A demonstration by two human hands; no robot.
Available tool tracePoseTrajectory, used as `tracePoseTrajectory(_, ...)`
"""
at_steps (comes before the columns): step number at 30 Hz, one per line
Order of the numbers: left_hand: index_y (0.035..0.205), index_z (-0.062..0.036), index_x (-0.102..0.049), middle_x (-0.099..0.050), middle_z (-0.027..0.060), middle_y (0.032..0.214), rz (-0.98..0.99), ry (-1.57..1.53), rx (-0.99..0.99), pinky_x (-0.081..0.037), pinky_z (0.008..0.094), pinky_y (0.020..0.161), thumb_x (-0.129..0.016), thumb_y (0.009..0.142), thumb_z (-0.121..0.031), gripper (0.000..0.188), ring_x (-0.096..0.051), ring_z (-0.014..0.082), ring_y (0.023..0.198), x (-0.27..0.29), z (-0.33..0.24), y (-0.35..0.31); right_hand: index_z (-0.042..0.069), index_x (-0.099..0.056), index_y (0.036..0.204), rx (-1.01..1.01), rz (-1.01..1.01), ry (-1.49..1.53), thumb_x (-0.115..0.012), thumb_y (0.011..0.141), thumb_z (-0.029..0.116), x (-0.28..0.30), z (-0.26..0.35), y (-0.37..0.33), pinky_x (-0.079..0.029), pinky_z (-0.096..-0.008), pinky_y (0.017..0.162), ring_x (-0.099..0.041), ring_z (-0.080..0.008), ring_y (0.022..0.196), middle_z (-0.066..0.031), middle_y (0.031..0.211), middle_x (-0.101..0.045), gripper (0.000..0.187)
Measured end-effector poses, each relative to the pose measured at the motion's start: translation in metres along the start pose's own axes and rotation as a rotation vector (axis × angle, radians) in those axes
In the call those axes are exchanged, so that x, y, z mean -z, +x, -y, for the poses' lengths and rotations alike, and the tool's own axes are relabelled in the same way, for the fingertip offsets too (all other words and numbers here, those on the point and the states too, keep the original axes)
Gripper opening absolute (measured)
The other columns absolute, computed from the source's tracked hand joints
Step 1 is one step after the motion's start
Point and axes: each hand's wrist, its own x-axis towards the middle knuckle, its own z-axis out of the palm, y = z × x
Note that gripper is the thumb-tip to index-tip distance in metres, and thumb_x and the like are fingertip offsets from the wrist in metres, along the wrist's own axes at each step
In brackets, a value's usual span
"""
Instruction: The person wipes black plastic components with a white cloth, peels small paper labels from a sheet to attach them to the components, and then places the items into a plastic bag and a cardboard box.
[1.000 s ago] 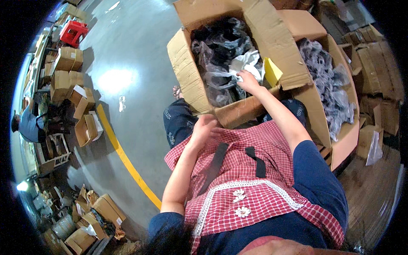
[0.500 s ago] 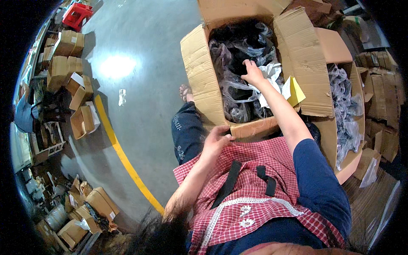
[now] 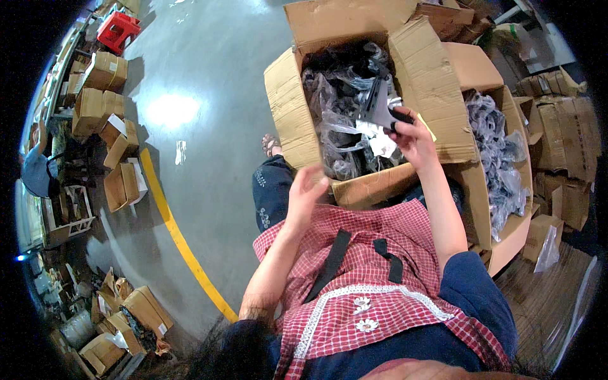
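Observation:
A cardboard box (image 3: 373, 187) stands in front of me with its flaps folded out. Clear plastic bags (image 3: 339, 123) with dark contents fill it. Above them my right hand (image 3: 413, 136) grips a flat grey and black piece (image 3: 377, 104), wide at one end and with dark slots along an edge; its exact kind is unclear. White paper (image 3: 384, 145) lies among the bags, and part of a yellow sheet (image 3: 428, 128) shows behind my right hand. Beside the box's near left corner, my left hand (image 3: 308, 192) is raised with its fingers loosely apart, holding nothing.
Right of the box stands a second carton (image 3: 514, 225) with bagged items (image 3: 494, 152). More cartons (image 3: 560, 136) are stacked beyond it. Across the grey floor, past a yellow line (image 3: 180, 244), are small boxes (image 3: 104, 114), a red plastic stool (image 3: 118, 31) and a person (image 3: 39, 168).
My right hand has come up out of the box toward me, now with the grey and black piece in it. My left hand has lifted off the box's near edge.

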Motion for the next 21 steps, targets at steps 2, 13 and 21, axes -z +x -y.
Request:
tracePoseTrajectory(2,0.143,-0.0025,-0.046,-0.054,0.0129,0.137,0.094,0.082,-0.047,-0.048,0.0363,0.101,-0.061,0.097,-0.024,0.052,-0.05,0.0232,0.129,-0.015,-0.028,-0.003,0.003,-0.056,0.12,-0.035,0.081,-0.073,-0.076,0.07,0.0,0.002,0.004,-0.038,-0.056,-0.0329,0.08,-0.066,-0.02,0.089,-0.0122,0.108,-0.063,0.054)
tracePoseTrajectory(13,0.151,-0.0049,-0.032,-0.059,0.0182,0.131,0.647,-0.371,0.573,-0.062,0.0576,0.074,-0.027,0.077,-0.093,0.116,-0.066,0.0362,0.112,-0.082,-0.099,-0.046,0.006,-0.063,0.104,0.692,0.585,-1.09,-0.073,0.066,-0.003,-0.041,0.052,-0.176,-0.045,-0.0404,0.101,-0.06,-0.0309,0.116,-0.0138,0.12,-0.063,0.04)
tracePoseTrajectory(21,0.14,-0.0036,-0.046,-0.063,0.0144,0.126,0.509,-0.346,0.255,-0.062,0.0436,0.08,-0.057,0.101,-0.026,0.046,-0.068,0.0299,0.107,-0.11,-0.064,-0.07,0.008,-0.045,0.14,0.475,0.337,-0.798,-0.067,0.073,0.002,-0.036,0.051,-0.205,-0.037,-0.0382,0.11,-0.049,-0.023,0.127,-0.0124,0.154,-0.039,0.071)
